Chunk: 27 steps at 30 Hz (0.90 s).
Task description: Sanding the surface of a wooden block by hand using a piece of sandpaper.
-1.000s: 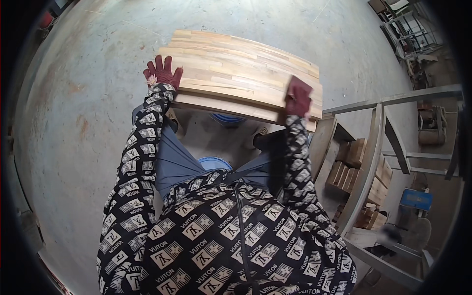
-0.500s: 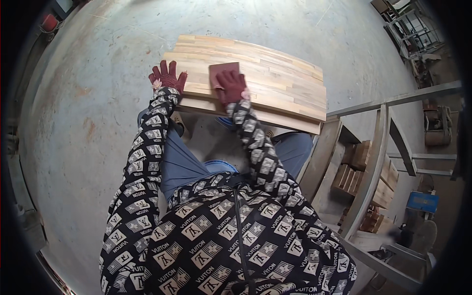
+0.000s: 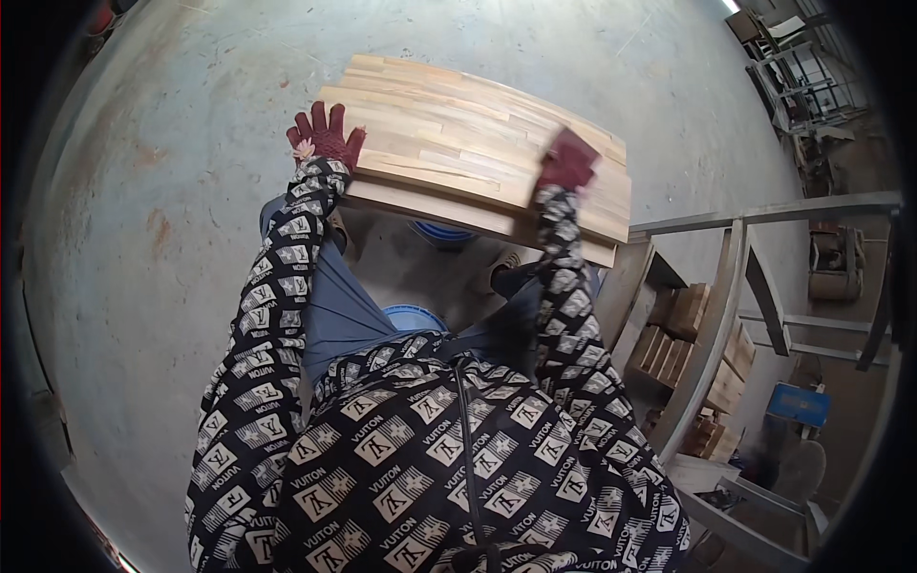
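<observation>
A stack of light finger-jointed wooden boards (image 3: pixel 458 143) lies in front of me, above my knees. My left hand (image 3: pixel 325 139), in a red glove, lies flat on the near-left corner of the top board with its fingers spread. My right hand (image 3: pixel 567 162), also in a red glove, presses a dark red sanding pad onto the board's right side; the glove covers most of the pad. Both patterned black-and-white sleeves reach up from the lower edge.
A blue round container (image 3: pixel 442 233) shows under the boards, and a second blue rim (image 3: pixel 416 317) sits by my legs. A grey metal frame (image 3: pixel 726 286) stands to the right with stacked wooden blocks (image 3: pixel 683 329) behind it. Grey concrete floor (image 3: pixel 143 191) spreads to the left.
My right hand with the pad has slid from the board's left-middle, next to my left hand, back to its right side. The left hand stays on the left corner.
</observation>
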Tool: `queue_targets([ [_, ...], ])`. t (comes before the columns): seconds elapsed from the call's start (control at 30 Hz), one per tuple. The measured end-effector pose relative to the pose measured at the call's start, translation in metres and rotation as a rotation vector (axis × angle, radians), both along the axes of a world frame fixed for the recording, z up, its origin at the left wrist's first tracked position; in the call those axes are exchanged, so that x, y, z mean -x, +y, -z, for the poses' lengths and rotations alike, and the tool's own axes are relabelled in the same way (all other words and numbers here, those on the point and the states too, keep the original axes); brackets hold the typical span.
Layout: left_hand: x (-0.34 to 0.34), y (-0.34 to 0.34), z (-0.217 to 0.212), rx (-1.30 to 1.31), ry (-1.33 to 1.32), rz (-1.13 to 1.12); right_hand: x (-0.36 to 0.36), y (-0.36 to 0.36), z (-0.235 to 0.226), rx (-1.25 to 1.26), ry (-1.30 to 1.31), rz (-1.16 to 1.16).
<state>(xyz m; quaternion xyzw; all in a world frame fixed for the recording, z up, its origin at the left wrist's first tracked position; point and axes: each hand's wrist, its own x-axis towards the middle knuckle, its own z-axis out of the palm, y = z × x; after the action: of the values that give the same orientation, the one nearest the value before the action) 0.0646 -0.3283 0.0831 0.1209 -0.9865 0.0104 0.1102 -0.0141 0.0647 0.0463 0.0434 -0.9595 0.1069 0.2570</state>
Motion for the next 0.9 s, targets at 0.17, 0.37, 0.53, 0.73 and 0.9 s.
queue_targets([
  [0.17, 0.008, 0.006, 0.005, -0.008, 0.03, 0.015, -0.055, -0.146, 0.009, -0.013, 0.149, -0.498],
  [0.37, 0.004, 0.002, 0.007, 0.005, -0.001, 0.002, -0.058, -0.041, 0.013, 0.12, -0.039, -0.404],
  [0.53, 0.001, 0.0, 0.006, 0.0, -0.004, 0.004, -0.059, 0.144, 0.032, 0.088, -0.048, 0.137],
  [0.73, 0.01, 0.009, -0.006, -0.011, -0.016, 0.013, -0.031, 0.081, 0.09, 0.085, 0.188, 0.176],
  [0.9, -0.005, -0.012, 0.021, 0.043, 0.03, -0.019, -0.116, -0.148, -0.004, 0.094, -0.027, -0.577],
])
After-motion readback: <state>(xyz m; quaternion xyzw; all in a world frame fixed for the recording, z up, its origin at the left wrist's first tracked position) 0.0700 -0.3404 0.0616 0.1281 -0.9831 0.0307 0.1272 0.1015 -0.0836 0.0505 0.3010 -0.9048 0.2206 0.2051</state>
